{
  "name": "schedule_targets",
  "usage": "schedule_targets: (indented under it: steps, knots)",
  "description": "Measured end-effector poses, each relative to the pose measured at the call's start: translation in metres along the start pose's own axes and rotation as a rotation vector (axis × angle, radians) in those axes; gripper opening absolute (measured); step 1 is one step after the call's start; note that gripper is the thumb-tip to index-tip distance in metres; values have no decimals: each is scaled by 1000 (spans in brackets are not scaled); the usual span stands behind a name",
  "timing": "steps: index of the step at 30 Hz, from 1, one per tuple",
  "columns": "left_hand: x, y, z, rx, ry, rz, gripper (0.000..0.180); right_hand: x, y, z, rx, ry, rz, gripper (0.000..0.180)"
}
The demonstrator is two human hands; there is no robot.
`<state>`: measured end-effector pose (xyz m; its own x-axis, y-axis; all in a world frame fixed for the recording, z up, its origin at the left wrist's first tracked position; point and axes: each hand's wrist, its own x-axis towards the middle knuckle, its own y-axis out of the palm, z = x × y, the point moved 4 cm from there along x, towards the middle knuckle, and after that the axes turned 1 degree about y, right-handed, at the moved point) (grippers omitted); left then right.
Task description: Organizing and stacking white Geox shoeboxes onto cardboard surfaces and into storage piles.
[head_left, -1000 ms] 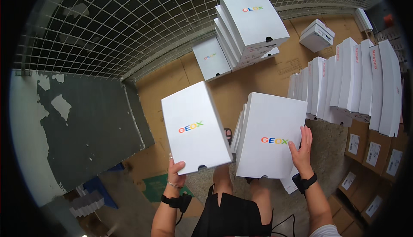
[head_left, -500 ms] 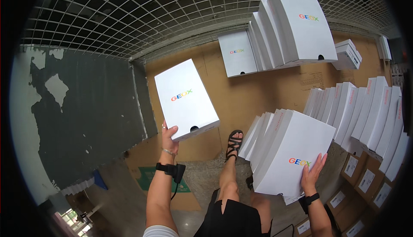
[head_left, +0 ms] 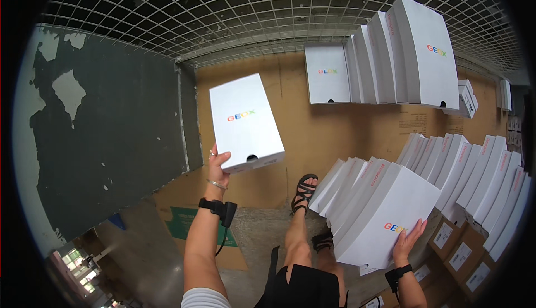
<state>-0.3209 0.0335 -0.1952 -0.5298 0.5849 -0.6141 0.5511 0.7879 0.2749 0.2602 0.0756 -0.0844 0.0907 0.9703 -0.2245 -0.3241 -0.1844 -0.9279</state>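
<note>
My left hand (head_left: 218, 164) grips a white shoe box (head_left: 245, 132) by its near left corner, thumb on the lid and the other fingers hidden below. The lid is closed, with colourful lettering and a dark half-round notch at its near edge. This box is held above the cardboard sheet. My right hand (head_left: 408, 244) lies with fingers spread on the top shoe box (head_left: 385, 213) of a tall stack at the near right. That hand holds nothing; it touches the lid near the right edge.
A stack of white shoe boxes (head_left: 427, 56) stands at the far right, beside a lower shoe box (head_left: 328, 76). Rows of shoe boxes (head_left: 486, 179) and brown cartons (head_left: 460, 255) line the right. Wire mesh (head_left: 234, 15) runs behind; a dark peeling panel (head_left: 128, 146) stands left. Brown cardboard (head_left: 251, 188) covers the floor.
My view has shifted, so the stacks appear farther right and lower. The shoe box in my left hand has moved slightly away from the stacks. My right hand stays on the near stack.
</note>
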Motion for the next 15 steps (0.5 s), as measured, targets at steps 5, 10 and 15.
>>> schedule_targets:
  steps: [5,10,15]
  knots:
    - [62,4,-50,123,-32,78,68,-2,3,-5,-40,-14,-19,55]
    - [123,-84,-20,948,-9,-281,69,-2,13,-4,5,-22,-51,56]
    - [55,-55,91,1190,-129,-172,65,0,0,-10,5,42,-75,57]
